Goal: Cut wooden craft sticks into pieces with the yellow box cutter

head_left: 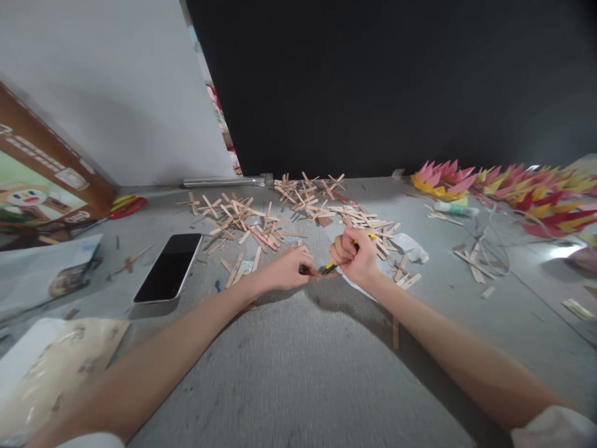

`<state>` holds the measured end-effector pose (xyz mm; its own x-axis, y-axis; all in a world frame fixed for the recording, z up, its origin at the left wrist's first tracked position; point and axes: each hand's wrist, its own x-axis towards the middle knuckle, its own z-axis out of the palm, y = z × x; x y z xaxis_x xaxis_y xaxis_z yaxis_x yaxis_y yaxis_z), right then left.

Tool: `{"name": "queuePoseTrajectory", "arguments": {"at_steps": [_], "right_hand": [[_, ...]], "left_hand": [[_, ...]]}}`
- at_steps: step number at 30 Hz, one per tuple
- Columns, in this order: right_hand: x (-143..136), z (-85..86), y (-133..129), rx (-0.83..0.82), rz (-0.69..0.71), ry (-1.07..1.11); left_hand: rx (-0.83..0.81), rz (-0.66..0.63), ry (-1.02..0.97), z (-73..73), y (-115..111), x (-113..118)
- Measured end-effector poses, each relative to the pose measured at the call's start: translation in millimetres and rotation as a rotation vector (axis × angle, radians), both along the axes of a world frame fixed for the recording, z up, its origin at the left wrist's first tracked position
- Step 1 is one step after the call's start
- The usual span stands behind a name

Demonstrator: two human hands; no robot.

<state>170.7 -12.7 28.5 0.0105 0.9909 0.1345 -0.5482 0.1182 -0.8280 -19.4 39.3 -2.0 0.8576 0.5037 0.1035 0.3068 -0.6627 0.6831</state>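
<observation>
In the head view my right hand (353,254) is wrapped round a yellow craft knife (329,267), whose dark tip points down and left at a thin wooden stick (327,275) on the grey table. My left hand (295,267) pinches the left end of that stick against the tabletop, fingers pressed together. A small dark thing shows under its fingers, too small to make out. Just beyond both hands lies a loose heap of wooden sticks (305,198), many of them crossed. White tissue (410,247) lies to the right of my right hand.
On the left are a black-screened phone (168,267), a plastic packet (77,354), a brown box (46,162) and red-handled scissors (128,206). Pink and yellow paper crowns (443,178), a glue stick (456,209) and a coiled cable (494,252) lie right. A dark panel (373,81) stands behind.
</observation>
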Motion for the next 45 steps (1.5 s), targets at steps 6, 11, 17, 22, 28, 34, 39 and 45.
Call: {"name": "queuePoseTrajectory", "arguments": {"at_steps": [6,11,17,22,28,34,39,45], "right_hand": [[0.1,-1.3,1.4,-0.004,0.009,-0.008],[0.5,-3.3,-0.4,-0.005,0.011,-0.007],[-1.8,-5.1,-1.5,0.004,0.025,-0.010],[2.4,2.8,0.6,0.020,0.026,-0.001],[3.9,3.7,0.0,0.026,0.025,0.003],[1.2,-2.6,0.6,0.026,0.045,-0.006],[1.3,-5.8,0.3,0.029,0.042,-0.012],[-2.1,-6.0,-2.4,0.041,0.056,-0.025]], "left_hand": [[-0.003,-0.004,-0.023,1.2,-0.3,0.1],[-0.012,-0.004,-0.012,1.5,-0.3,0.2],[0.009,-0.002,-0.004,1.9,-0.4,0.5],[0.019,0.000,-0.003,-0.2,0.3,-0.3],[0.004,-0.003,-0.004,-2.1,0.3,-0.8],[0.000,0.010,0.010,3.5,-1.9,0.1],[-0.007,0.001,-0.003,2.8,-1.6,0.2],[0.022,-0.003,0.002,1.2,-1.6,0.3]]}}
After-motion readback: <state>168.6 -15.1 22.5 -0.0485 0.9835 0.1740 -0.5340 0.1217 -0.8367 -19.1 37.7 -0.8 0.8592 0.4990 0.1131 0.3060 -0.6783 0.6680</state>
